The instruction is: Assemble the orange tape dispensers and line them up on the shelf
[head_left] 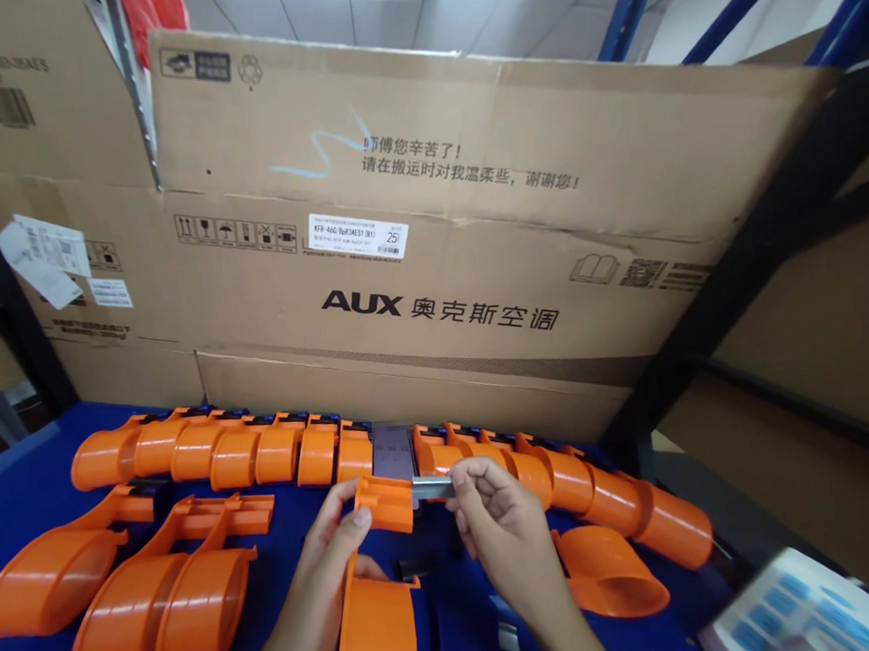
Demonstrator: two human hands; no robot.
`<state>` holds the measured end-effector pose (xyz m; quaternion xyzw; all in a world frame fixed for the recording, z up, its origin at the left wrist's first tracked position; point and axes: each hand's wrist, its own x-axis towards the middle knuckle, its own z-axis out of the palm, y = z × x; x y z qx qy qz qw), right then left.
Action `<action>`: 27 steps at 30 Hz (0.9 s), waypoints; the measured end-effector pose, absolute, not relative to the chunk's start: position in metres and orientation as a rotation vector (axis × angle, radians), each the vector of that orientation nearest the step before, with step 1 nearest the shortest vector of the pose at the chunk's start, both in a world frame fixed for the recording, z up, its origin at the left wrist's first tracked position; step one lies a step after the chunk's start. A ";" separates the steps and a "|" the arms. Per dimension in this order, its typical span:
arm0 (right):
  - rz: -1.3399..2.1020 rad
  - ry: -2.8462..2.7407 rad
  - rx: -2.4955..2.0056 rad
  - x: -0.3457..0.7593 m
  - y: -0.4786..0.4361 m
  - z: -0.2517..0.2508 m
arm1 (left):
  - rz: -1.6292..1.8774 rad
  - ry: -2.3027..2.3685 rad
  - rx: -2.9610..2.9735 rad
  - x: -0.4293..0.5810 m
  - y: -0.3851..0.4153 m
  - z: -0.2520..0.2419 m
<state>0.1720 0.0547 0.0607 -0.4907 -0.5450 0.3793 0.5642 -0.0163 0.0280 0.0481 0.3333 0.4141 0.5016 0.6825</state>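
Observation:
My left hand (321, 550) is closed on an orange plastic part (375, 626) with a wide curved band below and a short sleeve-like head at the top. Thumb and fingers grip it just under the head. A thin silver metal strip (430, 487) is pinched between the thumb and fingers of my right hand (502, 521). Its left end meets the right side of the orange head; whether it sits inside cannot be made out. Under my hands lie a small black piece (417, 568) and a small silver metal piece (508, 638) on the blue surface (298, 602).
Similar orange parts (234, 457) with black ends line the back, curving right; more lie at front left (55, 576) and right (611, 572). A grey flat rectangle (393, 452) stands amid the row. Cardboard (434, 235) walls the back. A white-and-blue box (803, 607) sits front right.

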 end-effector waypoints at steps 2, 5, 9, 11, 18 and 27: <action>0.882 -1.280 -1.157 0.171 0.054 0.061 | 1.125 0.922 0.753 -0.016 0.028 0.049; 0.875 -1.271 -1.150 0.171 0.055 0.062 | 1.107 0.892 0.781 -0.017 0.030 0.047; 0.884 -1.269 -1.137 0.172 0.055 0.061 | 1.101 0.893 0.802 -0.017 0.031 0.046; 0.899 -1.272 -1.122 0.171 0.054 0.060 | 1.110 0.925 0.784 -0.016 0.030 0.049; 0.950 -1.299 -1.086 0.169 0.051 0.067 | 1.170 0.986 0.703 -0.014 0.027 0.058; 1.004 -1.385 -1.087 0.165 0.047 0.068 | 1.083 0.979 0.764 -0.013 0.025 0.051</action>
